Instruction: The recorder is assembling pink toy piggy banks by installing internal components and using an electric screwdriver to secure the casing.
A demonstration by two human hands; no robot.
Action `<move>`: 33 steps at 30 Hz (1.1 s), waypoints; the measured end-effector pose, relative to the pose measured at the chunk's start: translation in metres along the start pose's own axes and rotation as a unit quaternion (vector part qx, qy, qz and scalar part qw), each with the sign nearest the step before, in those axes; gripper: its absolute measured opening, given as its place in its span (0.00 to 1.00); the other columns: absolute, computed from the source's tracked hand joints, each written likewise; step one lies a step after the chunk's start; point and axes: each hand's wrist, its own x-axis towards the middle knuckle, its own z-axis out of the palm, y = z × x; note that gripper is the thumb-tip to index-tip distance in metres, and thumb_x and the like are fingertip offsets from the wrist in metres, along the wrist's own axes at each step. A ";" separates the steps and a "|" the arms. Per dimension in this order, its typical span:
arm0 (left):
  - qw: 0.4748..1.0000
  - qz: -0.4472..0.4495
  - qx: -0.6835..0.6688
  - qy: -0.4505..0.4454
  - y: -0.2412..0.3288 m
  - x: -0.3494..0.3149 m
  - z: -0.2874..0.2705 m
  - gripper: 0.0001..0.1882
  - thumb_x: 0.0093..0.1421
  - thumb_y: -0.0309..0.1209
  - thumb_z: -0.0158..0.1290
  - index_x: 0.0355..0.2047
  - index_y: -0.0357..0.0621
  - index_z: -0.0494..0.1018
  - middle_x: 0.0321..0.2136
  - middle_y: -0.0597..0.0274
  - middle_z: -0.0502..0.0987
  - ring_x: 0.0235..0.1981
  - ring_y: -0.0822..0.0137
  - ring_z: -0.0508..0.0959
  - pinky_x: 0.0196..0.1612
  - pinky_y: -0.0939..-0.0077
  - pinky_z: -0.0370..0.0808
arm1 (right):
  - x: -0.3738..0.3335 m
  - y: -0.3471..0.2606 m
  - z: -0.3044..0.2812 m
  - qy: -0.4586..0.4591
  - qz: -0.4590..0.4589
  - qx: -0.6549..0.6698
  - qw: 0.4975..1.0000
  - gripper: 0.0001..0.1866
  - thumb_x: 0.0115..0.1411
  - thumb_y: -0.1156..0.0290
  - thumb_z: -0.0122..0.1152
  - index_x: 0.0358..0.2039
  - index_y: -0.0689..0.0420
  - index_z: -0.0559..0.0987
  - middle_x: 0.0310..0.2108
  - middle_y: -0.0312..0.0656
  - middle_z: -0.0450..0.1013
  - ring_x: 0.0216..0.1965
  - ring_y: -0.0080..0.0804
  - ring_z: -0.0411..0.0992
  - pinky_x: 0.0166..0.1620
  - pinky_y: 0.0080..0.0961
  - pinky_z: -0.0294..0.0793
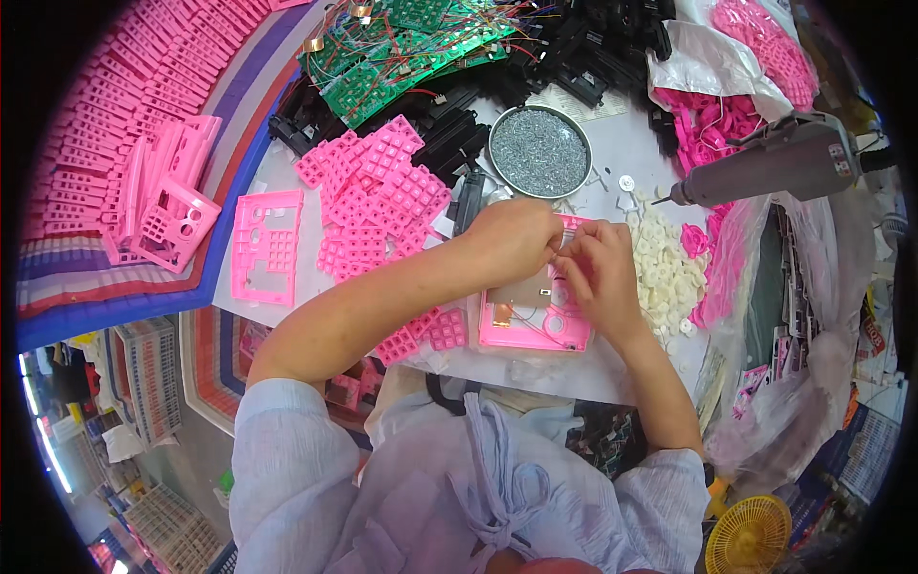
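Note:
In front of me lies a pink plastic casing (516, 335) with a greyish-brown board and thin wires inside. My left hand (512, 234) reaches across its upper part, fingers curled and pinched together. Right beside it, my right hand (604, 273) is bent over the casing's upper right side, its fingertips also pinched. The two hands almost meet, and whatever sits between their fingertips is hidden. Just beyond them stands a round tin of small metal screws (540, 151). Small white plastic parts (667, 273) are heaped right of my right hand.
Pink keypads (382, 196) pile up on the left, beside another pink casing (243, 251). Green circuit boards (411, 67) with wires and black plastic parts (583, 48) lie at the back. An electric screwdriver (765, 167) juts in from the right. Stacked pink casings (124, 105) fill the far left.

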 end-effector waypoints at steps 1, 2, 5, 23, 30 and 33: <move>1.000 -0.015 0.004 -0.022 0.002 0.000 -0.003 0.06 0.54 0.31 0.57 0.29 0.43 0.79 0.32 0.53 0.79 0.38 0.50 0.80 0.42 0.55 0.76 | 0.000 0.001 0.000 -0.004 -0.002 -0.005 1.000 0.07 0.50 0.76 0.68 0.29 0.60 0.79 0.38 0.44 0.72 0.43 0.47 0.66 0.46 0.39 0.69; 0.999 -0.030 0.007 -0.044 0.003 -0.001 -0.005 0.06 0.54 0.30 0.58 0.31 0.43 0.79 0.33 0.55 0.79 0.40 0.52 0.79 0.43 0.57 0.76 | 0.001 0.001 0.000 -0.007 -0.004 -0.011 1.000 0.07 0.51 0.76 0.68 0.29 0.60 0.79 0.38 0.44 0.72 0.42 0.47 0.66 0.46 0.39 0.69; 1.000 -0.012 0.005 -0.021 0.002 -0.002 -0.004 0.06 0.54 0.30 0.58 0.30 0.43 0.78 0.33 0.55 0.78 0.39 0.52 0.79 0.43 0.57 0.76 | 0.006 -0.002 -0.003 -0.023 -0.011 -0.042 0.999 0.07 0.51 0.75 0.68 0.29 0.60 0.78 0.37 0.44 0.72 0.42 0.47 0.67 0.46 0.40 0.69; 0.992 0.062 0.074 -0.080 -0.006 0.007 -0.004 0.06 0.59 0.34 0.55 0.30 0.46 0.77 0.30 0.55 0.77 0.36 0.50 0.80 0.38 0.54 0.76 | -0.019 0.000 -0.014 -0.062 -0.112 -0.046 0.991 0.15 0.50 0.76 0.67 0.41 0.57 0.83 0.44 0.40 0.77 0.45 0.45 0.71 0.47 0.37 0.76; 0.987 0.089 0.115 -0.074 -0.006 0.006 -0.003 0.08 0.61 0.34 0.53 0.31 0.45 0.77 0.31 0.56 0.77 0.34 0.51 0.81 0.36 0.54 0.77 | -0.027 -0.002 -0.002 -0.009 -0.140 -0.091 0.986 0.18 0.48 0.77 0.68 0.43 0.59 0.81 0.43 0.42 0.77 0.42 0.44 0.72 0.43 0.35 0.77; 0.985 0.080 0.119 -0.092 -0.005 0.009 -0.004 0.08 0.61 0.34 0.53 0.31 0.45 0.77 0.31 0.56 0.78 0.35 0.51 0.81 0.37 0.54 0.77 | -0.027 -0.007 -0.001 -0.004 -0.133 -0.105 0.986 0.18 0.48 0.77 0.68 0.42 0.59 0.81 0.43 0.42 0.77 0.42 0.44 0.72 0.43 0.35 0.77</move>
